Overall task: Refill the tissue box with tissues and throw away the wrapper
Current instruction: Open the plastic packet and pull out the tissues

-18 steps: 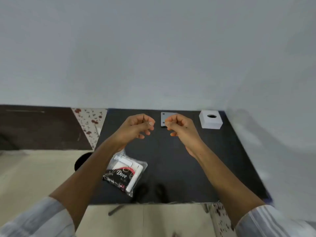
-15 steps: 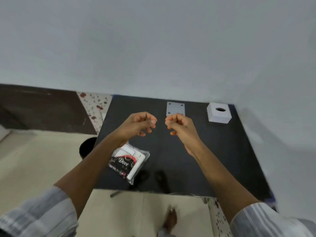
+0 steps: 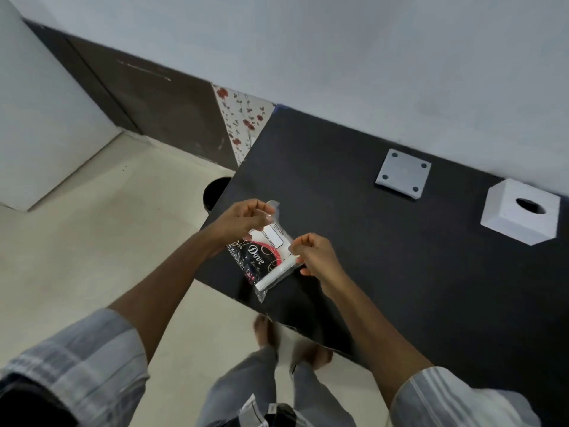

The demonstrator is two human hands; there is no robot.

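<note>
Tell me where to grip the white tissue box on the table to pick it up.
Grip the tissue box across two opposite side walls, coming down from above. It sits flat and alone by the wall, far from both hands, and the top's round hole offers little hold.

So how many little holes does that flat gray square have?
4. The flat gray square on the black table has one hole near each corner; none look hidden.
</note>
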